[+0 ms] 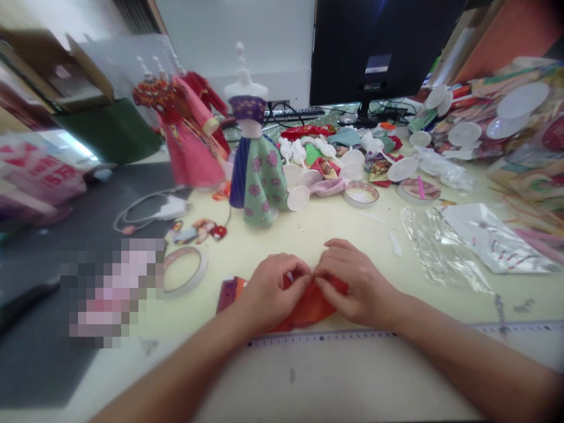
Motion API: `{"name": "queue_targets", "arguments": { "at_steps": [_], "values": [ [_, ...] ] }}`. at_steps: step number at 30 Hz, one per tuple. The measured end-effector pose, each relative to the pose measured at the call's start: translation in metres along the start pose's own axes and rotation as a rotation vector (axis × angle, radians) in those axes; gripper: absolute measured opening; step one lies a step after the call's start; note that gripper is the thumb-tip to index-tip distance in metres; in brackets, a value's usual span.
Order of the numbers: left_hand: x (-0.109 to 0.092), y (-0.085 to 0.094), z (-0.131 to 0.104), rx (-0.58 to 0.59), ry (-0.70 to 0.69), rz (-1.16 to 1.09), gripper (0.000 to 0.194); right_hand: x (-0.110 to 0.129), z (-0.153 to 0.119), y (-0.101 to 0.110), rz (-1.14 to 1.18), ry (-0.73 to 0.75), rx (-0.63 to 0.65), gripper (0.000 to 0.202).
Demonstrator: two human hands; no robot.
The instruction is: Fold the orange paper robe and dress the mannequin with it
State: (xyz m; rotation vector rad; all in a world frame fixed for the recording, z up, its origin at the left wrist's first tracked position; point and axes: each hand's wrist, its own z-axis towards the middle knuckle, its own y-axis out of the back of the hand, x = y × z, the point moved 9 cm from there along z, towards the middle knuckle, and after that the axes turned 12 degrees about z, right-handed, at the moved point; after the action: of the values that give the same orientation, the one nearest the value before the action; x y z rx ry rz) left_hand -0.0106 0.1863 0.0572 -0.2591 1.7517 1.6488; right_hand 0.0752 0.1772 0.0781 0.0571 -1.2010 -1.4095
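My left hand [279, 288] and my right hand [350, 285] meet over an orange-red piece of fabric [308, 308] lying on the table. Thumb and forefinger of each hand are pinched together at the fabric's upper edge, the fingertips nearly touching. The other fingers of the right hand are raised and a little apart. Under the left wrist, a purple patterned piece [227, 294] with an orange border sticks out. What exactly lies between the fingertips is too small to make out, though the fabric runs right up to them. Below the fabric runs a long ruler [321, 339].
A small mannequin [255, 158] in a purple and green dress stands ahead, with other dressed mannequins [189, 135] behind it. Tape rolls [200, 267] lie left and farther back. Clear plastic packaging [493, 241] lies right. A monitor [379, 53] stands behind piled doll stands and fabrics.
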Motion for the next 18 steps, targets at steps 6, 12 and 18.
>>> {"name": "queue_targets", "arguments": {
  "at_steps": [6,12,18],
  "values": [
    [-0.0037,0.0004,-0.0007,-0.019,-0.045,0.045,0.013,-0.0029,-0.0006,-0.0009,0.003,-0.002,0.001,0.011],
    [-0.0059,-0.0001,-0.0017,-0.038,-0.073,0.057,0.013,-0.0036,-0.0007,-0.0019,0.019,-0.008,0.000,0.012],
    [-0.0062,-0.0010,-0.0017,-0.027,-0.079,0.046,0.013,-0.0031,-0.0002,-0.0023,0.029,-0.011,0.005,0.012]
  ]
}}
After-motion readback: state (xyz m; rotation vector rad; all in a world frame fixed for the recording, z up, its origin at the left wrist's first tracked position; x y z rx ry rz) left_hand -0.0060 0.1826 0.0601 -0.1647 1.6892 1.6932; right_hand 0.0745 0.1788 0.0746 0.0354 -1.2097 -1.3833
